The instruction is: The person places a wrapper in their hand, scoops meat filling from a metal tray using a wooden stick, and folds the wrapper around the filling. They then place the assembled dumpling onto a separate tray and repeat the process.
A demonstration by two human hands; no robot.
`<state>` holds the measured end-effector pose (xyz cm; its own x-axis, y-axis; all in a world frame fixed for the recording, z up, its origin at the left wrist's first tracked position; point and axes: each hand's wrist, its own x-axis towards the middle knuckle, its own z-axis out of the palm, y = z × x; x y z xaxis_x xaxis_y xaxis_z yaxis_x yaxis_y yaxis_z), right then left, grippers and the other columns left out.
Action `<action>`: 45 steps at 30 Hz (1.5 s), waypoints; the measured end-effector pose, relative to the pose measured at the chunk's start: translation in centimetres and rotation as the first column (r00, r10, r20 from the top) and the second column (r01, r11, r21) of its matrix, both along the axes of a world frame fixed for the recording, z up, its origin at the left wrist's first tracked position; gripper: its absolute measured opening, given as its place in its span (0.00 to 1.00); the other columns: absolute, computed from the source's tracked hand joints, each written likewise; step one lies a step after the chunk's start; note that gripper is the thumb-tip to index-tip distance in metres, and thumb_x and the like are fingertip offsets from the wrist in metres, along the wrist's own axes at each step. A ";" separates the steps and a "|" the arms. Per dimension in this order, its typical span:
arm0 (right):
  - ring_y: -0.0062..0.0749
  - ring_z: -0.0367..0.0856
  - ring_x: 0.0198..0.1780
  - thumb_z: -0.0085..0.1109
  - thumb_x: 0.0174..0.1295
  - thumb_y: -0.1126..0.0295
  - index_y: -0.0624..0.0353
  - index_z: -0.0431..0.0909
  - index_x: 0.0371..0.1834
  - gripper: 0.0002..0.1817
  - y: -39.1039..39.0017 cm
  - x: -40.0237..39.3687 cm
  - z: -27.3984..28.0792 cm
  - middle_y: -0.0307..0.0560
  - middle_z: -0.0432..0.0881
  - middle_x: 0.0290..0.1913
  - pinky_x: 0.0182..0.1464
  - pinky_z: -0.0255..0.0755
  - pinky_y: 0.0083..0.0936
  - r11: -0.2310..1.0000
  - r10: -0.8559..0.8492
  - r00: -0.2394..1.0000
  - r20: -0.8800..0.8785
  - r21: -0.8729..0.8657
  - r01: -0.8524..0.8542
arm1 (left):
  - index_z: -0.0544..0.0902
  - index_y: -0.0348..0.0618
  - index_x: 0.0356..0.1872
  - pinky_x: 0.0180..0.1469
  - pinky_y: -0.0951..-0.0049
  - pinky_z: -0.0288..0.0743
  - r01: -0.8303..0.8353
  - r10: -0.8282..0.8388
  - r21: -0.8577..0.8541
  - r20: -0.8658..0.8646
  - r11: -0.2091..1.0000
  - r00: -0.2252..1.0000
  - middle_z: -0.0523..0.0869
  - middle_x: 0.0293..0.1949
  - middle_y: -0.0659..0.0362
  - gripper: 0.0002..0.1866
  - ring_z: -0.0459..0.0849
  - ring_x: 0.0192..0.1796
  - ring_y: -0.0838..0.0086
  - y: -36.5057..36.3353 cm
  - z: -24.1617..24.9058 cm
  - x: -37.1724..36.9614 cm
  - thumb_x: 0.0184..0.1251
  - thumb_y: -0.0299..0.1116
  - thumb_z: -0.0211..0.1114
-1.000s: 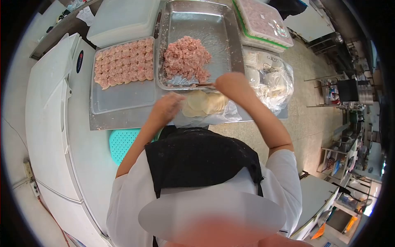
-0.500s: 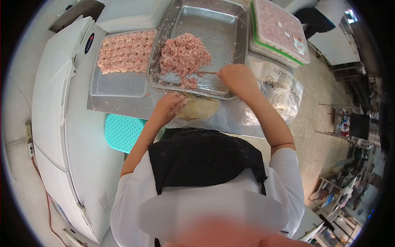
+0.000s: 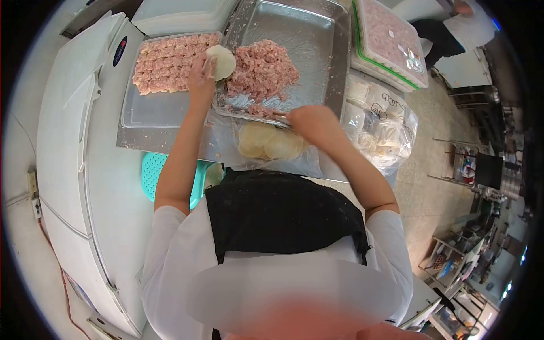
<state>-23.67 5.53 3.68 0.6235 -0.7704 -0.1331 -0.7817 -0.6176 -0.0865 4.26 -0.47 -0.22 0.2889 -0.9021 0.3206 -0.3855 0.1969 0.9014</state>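
My left hand (image 3: 202, 78) is raised over the left edge of the metal tray (image 3: 334, 68), closed on a round pale dumpling wrapper (image 3: 222, 62). Just behind it lie rows of filled dumplings (image 3: 164, 63) on a clear plastic tray (image 3: 156, 110). A mound of raw minced meat (image 3: 263, 71) sits in the metal tray. My right hand (image 3: 314, 126), at the tray's near edge, grips a thin spreading stick (image 3: 280, 114) whose tip is in a small smear of meat. More round wrappers (image 3: 271, 141) lie on a plastic sheet in front of the tray.
Lidded boxes of dumplings (image 3: 391, 42) are stacked at the right, with bagged wrappers (image 3: 385, 122) nearer. A white fridge (image 3: 73, 170) stands left, beside a turquoise stool (image 3: 153, 170). Another person (image 3: 467, 25) is at the upper right.
My left hand has moved from the wrapper pile up and left to the dumpling tray, now holding a wrapper. My right hand has shifted slightly down and left with the stick.
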 end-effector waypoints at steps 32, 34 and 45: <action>0.30 0.76 0.26 0.52 0.70 0.60 0.60 0.79 0.52 0.17 -0.5 3.4 -0.7 0.46 0.77 0.23 0.30 0.70 0.30 0.947 -0.233 0.533 0.814 0.064 0.316 | 0.68 0.40 0.58 0.64 0.47 0.68 0.416 -0.028 -0.112 -0.979 0.902 -0.203 0.76 0.54 0.48 0.26 0.77 0.57 0.55 -0.5 4.4 -4.8 0.75 0.52 0.43; 0.49 0.80 0.36 0.52 0.69 0.60 0.57 0.78 0.53 0.17 0.3 1.3 3.8 0.54 0.79 0.30 0.40 0.73 0.41 0.924 -0.379 0.880 0.287 0.162 0.345 | 0.70 0.40 0.53 0.61 0.50 0.70 0.373 -0.029 -0.052 -0.997 0.926 -0.067 0.77 0.53 0.49 0.28 0.77 0.56 0.57 -0.5 3.5 -5.0 0.74 0.57 0.41; 0.51 0.81 0.35 0.49 0.69 0.61 0.55 0.77 0.51 0.15 0.2 -1.4 7.0 0.53 0.79 0.33 0.36 0.75 0.43 0.976 -0.186 0.963 0.196 -0.078 0.205 | 0.73 0.30 0.55 0.60 0.53 0.71 0.275 0.043 0.046 -0.999 0.960 0.018 0.80 0.42 0.51 0.33 0.78 0.48 0.58 0.4 4.6 -8.7 0.68 0.56 0.54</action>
<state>-25.11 5.77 10.72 0.4660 -0.8832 0.0518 -0.8638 -0.4669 -0.1896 -4.41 -0.09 4.39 0.0653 -0.9423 -0.3284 0.9137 -0.0758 0.3992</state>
